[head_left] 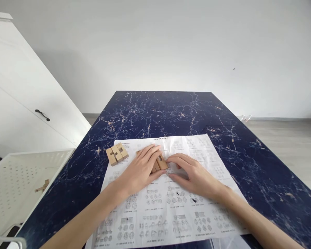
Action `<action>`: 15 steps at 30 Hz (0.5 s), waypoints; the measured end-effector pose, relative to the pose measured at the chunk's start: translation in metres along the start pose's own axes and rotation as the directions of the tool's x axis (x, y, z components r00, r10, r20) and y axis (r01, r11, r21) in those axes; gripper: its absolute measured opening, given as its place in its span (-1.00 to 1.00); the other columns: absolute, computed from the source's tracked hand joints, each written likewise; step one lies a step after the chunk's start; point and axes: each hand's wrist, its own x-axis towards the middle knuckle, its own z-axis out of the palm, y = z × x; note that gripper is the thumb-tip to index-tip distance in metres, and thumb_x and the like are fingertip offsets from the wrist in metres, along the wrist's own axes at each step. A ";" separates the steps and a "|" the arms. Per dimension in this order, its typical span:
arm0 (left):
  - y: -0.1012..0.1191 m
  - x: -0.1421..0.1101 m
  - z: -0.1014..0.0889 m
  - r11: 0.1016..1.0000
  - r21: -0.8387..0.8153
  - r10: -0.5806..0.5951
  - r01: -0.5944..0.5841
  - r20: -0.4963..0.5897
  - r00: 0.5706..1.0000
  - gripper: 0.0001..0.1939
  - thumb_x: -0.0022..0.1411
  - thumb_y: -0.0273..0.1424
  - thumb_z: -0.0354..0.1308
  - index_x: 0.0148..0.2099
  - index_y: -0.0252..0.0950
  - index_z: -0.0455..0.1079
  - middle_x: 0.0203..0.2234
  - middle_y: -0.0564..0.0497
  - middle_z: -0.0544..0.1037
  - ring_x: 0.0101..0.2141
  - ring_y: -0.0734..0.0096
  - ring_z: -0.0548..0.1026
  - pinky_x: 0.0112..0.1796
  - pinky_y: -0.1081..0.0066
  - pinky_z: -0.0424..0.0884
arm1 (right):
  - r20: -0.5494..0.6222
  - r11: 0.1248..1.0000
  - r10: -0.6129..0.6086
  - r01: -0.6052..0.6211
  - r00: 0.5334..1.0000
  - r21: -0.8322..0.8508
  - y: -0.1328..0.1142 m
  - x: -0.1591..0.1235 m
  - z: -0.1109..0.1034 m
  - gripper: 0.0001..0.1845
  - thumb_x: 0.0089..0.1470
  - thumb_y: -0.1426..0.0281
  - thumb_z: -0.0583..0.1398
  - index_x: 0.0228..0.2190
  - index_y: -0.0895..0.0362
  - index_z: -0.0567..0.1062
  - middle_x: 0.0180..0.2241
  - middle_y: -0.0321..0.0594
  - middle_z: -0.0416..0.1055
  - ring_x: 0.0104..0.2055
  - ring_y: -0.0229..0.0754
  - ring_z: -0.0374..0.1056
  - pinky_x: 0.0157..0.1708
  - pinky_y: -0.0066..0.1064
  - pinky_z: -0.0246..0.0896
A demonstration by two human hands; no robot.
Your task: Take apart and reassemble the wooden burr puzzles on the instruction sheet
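Several notched wooden puzzle pieces [161, 163] lie side by side on a printed instruction sheet [155, 214]. My left hand [142, 169] covers most of them, its fingers over the top and its thumb along the near edge. Just to their right rests my right hand [190, 173], thumb and fingers apart. Its fingertips are close to the right end of the pieces; whether they touch is unclear. Farther left, more notched wooden pieces [117, 154] sit together at the sheet's upper left corner, apart from both hands.
The dark blue marble-patterned table [155, 114] has a pale wall behind it. At the left stand a white cabinet [28, 86] and a white perforated basket [12, 186], with a small wooden piece [42, 186] in it. A white cable [5, 238] shows at lower left.
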 end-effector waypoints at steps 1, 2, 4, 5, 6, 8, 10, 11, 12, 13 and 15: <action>-0.001 0.002 0.000 1.000 0.017 0.001 -0.001 -0.010 1.000 -0.39 0.55 0.03 0.03 0.46 -0.12 0.16 0.44 -0.16 0.31 0.47 -0.02 0.19 0.36 -0.12 0.32 | -0.003 1.000 0.002 -0.002 1.000 0.001 0.000 0.000 0.000 -0.61 0.37 0.38 0.24 0.18 -0.01 0.41 0.13 -0.03 0.53 0.09 0.07 0.52 0.04 0.04 0.55; -0.003 0.003 -0.001 0.999 0.037 0.003 -0.002 -0.018 1.000 -0.42 0.56 0.02 0.02 0.45 -0.13 0.19 0.43 -0.16 0.33 0.46 -0.02 0.21 0.35 -0.12 0.32 | -0.005 1.000 0.006 -0.006 1.000 0.003 0.000 0.000 0.000 -0.61 0.37 0.39 0.23 0.18 -0.01 0.40 0.13 -0.03 0.52 0.09 0.06 0.52 0.03 0.03 0.55; -0.007 0.007 -0.004 0.997 0.080 0.012 -0.009 -0.036 0.999 -0.49 0.58 -0.01 -0.02 0.40 -0.12 0.26 0.39 -0.15 0.36 0.44 -0.02 0.25 0.33 -0.11 0.34 | -0.002 1.000 0.010 -0.010 1.000 0.004 0.001 0.000 0.001 -0.62 0.38 0.40 0.21 0.18 -0.01 0.40 0.14 -0.04 0.51 0.10 0.05 0.52 0.05 0.03 0.54; -0.009 0.009 -0.006 0.995 0.100 0.018 -0.013 -0.042 0.999 -0.52 0.60 -0.03 -0.03 0.38 -0.10 0.29 0.38 -0.15 0.37 0.43 -0.03 0.26 0.32 -0.11 0.36 | 0.001 1.000 0.011 -0.011 1.000 0.002 0.001 0.000 0.001 -0.62 0.38 0.41 0.21 0.18 -0.01 0.40 0.14 -0.04 0.51 0.10 0.04 0.51 0.06 0.02 0.53; -0.011 0.011 -0.009 0.993 0.119 0.023 -0.018 -0.044 0.999 -0.55 0.61 -0.05 -0.05 0.37 -0.09 0.32 0.36 -0.15 0.38 0.42 -0.04 0.27 0.30 -0.11 0.39 | 0.006 1.000 0.013 -0.013 1.000 -0.001 0.000 0.000 0.000 -0.63 0.38 0.42 0.21 0.17 -0.01 0.40 0.14 -0.05 0.51 0.10 0.04 0.51 0.07 0.02 0.53; -0.017 0.015 -0.014 0.987 0.161 0.026 -0.020 -0.037 0.999 -0.57 0.62 -0.08 -0.07 0.35 -0.08 0.35 0.36 -0.17 0.38 0.41 -0.08 0.28 0.27 -0.11 0.42 | 0.011 1.000 0.017 -0.017 1.000 -0.006 0.000 0.000 0.000 -0.63 0.38 0.44 0.21 0.16 0.00 0.40 0.14 -0.06 0.50 0.10 0.02 0.51 0.07 0.01 0.52; -0.024 0.018 -0.018 0.978 0.208 0.018 -0.012 -0.028 0.999 -0.54 0.63 -0.07 -0.10 0.34 -0.12 0.38 0.37 -0.22 0.37 0.41 -0.13 0.29 0.25 -0.14 0.42 | 0.014 1.000 0.020 -0.020 1.000 -0.010 -0.001 0.000 0.000 -0.64 0.37 0.45 0.22 0.15 0.01 0.41 0.14 -0.07 0.51 0.10 0.01 0.51 0.08 0.00 0.52; -0.028 0.019 -0.019 0.973 0.232 0.013 -0.006 -0.027 1.000 -0.53 0.63 -0.07 -0.11 0.34 -0.15 0.38 0.37 -0.23 0.37 0.40 -0.14 0.29 0.26 -0.15 0.41 | 0.015 1.000 0.019 -0.019 1.000 -0.012 -0.001 0.000 0.000 -0.64 0.37 0.45 0.22 0.15 0.01 0.41 0.13 -0.07 0.51 0.10 0.01 0.51 0.08 0.00 0.52; -0.032 0.020 -0.020 0.968 0.252 0.005 0.002 -0.029 1.000 -0.51 0.63 -0.06 -0.12 0.35 -0.16 0.37 0.38 -0.24 0.37 0.40 -0.15 0.30 0.26 -0.16 0.40 | 0.017 1.000 0.016 -0.016 1.000 -0.014 -0.002 0.001 -0.001 -0.65 0.37 0.45 0.22 0.15 0.01 0.42 0.13 -0.07 0.51 0.10 0.01 0.51 0.08 -0.01 0.52; -0.036 0.020 -0.021 0.963 0.270 -0.005 0.013 -0.032 0.999 -0.50 0.63 -0.05 -0.12 0.37 -0.16 0.37 0.39 -0.23 0.37 0.40 -0.15 0.29 0.27 -0.16 0.39 | 0.018 1.000 0.014 -0.014 1.000 -0.014 -0.002 0.001 -0.001 -0.65 0.38 0.44 0.21 0.15 0.00 0.42 0.14 -0.07 0.51 0.10 0.02 0.51 0.07 -0.02 0.53; -0.043 0.018 -0.022 0.954 0.298 -0.031 0.042 -0.041 0.999 -0.48 0.62 -0.03 -0.12 0.39 -0.14 0.35 0.40 -0.20 0.36 0.41 -0.14 0.28 0.29 -0.15 0.36 | 0.021 1.000 0.012 -0.011 1.000 -0.010 -0.003 0.001 -0.002 -0.65 0.38 0.44 0.21 0.15 0.00 0.42 0.14 -0.06 0.51 0.11 0.02 0.51 0.05 -0.04 0.55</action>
